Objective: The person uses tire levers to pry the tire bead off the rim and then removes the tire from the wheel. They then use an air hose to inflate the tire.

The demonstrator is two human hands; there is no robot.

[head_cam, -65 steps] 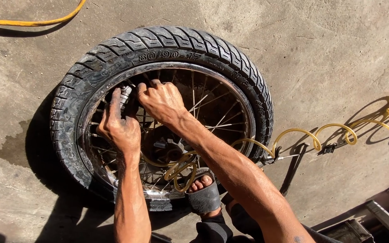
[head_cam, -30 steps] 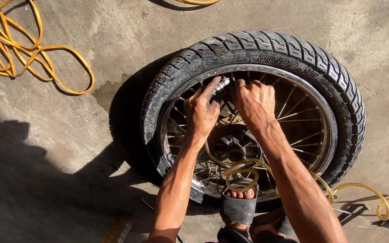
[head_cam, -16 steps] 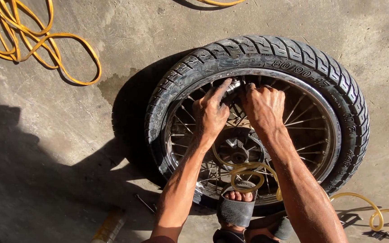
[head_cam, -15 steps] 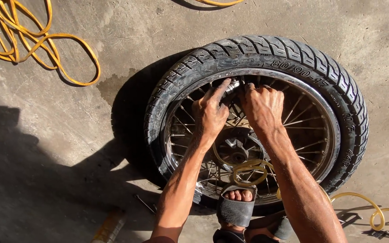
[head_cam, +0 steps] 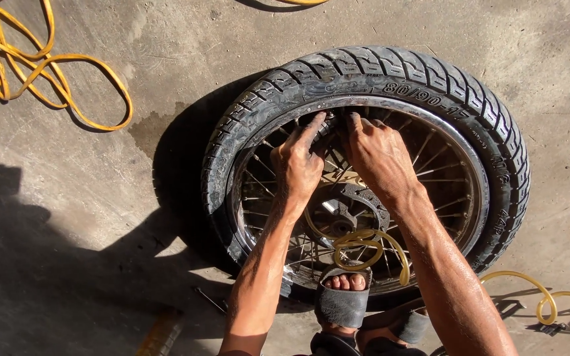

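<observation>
A spoked motorcycle wheel [head_cam: 371, 165] lies flat on the concrete floor [head_cam: 133, 198], its axle pointing straight up at the camera, so it has no long axis across the floor; its black tyre [head_cam: 443, 79] rings the metal rim [head_cam: 470, 171]. Both hands work at the rim's inner edge, at about 12 o'clock on the wheel. The left hand [head_cam: 298, 165] has its fingers [head_cam: 311, 128] pressed together and stretched toward 12 o'clock, tips against the tyre bead. The right hand [head_cam: 380, 155] sits just beside it, fingers curled and close together, tips pushing at the same spot; whether they pinch anything there I cannot tell. A yellow hose [head_cam: 364, 247] loops over the hub [head_cam: 348, 211] and trails off toward 4 o'clock. A sandalled foot [head_cam: 343, 293] presses on the wheel at 6 o'clock. More yellow hose lies coiled at 10 o'clock on the floor.
</observation>
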